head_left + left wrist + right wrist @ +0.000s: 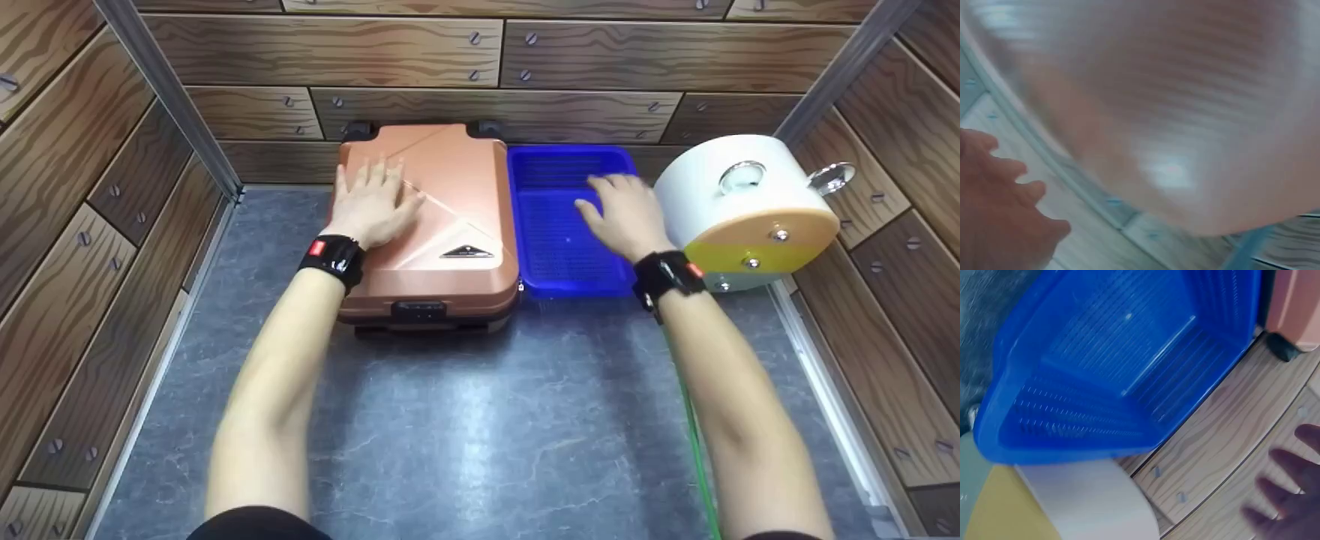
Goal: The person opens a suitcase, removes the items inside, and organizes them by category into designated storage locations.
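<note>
Left hand (371, 208) (nearer, contact unclear), fingers spread, is over the copper hard-shell suitcase (454, 217), long axis front-to-back near the back edge of the grey marbled floor (465, 427); right hand (626, 214), fingers parted, hangs above the adjacent blue perforated plastic basket (547, 225).

Right fingers (1292, 468) blurred, suitcase badge (466, 253) lettering illegibly small

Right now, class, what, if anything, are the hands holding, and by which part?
Nothing is held: the left hand is spread over the suitcase, the right hand over the basket.
</note>
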`<state>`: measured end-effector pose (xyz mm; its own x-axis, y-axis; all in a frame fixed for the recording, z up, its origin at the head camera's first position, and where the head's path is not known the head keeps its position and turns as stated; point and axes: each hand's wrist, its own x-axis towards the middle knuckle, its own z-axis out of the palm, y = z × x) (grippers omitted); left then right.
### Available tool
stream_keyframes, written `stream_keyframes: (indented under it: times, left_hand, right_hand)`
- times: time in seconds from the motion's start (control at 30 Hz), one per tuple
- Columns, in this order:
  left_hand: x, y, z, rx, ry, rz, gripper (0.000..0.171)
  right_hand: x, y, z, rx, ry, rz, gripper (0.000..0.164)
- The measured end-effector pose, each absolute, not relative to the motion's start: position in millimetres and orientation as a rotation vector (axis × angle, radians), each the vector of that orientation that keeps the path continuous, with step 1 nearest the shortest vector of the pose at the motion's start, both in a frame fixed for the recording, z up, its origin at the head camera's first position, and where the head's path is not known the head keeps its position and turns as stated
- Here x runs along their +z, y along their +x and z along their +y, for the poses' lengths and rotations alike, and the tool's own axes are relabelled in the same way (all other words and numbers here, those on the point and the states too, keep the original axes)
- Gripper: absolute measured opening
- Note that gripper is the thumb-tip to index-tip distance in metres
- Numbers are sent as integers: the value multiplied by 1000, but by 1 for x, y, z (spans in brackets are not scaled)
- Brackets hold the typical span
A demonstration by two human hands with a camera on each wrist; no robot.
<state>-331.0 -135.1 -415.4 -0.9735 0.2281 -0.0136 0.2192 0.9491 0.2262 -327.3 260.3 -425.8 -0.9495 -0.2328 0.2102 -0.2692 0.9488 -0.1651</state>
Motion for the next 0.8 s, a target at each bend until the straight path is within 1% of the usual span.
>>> stream_keyframes:
  times: [0.1,0.17,0.23,0.37,0.5,0.63,0.8]
  left_hand:
    - [-405,-315,-118,324,486,3039,84]
    - [-403,-301,-104,313,610,3019,85]
    - [-407,-286,-91,302,758,3004,86]
    - [-426,-263,-72,220,930,2990,99]
    - [-448,-253,-67,177,918,3048,108]
    - [-463,-253,-70,187,886,3104,109]
    - [-466,-255,-72,202,896,3115,109]
  right_hand:
    - [-437,-309,252,403,491,-2792,32]
    - [-449,-292,245,489,550,-2769,22]
    - [-464,-274,238,584,584,-2799,18]
    - [-503,-244,223,800,537,-2902,19]
    - [-537,-229,206,1000,395,-2942,22]
    - [-557,-226,188,1261,246,-2881,30]
    - [-564,-232,171,1766,-16,-2682,39]
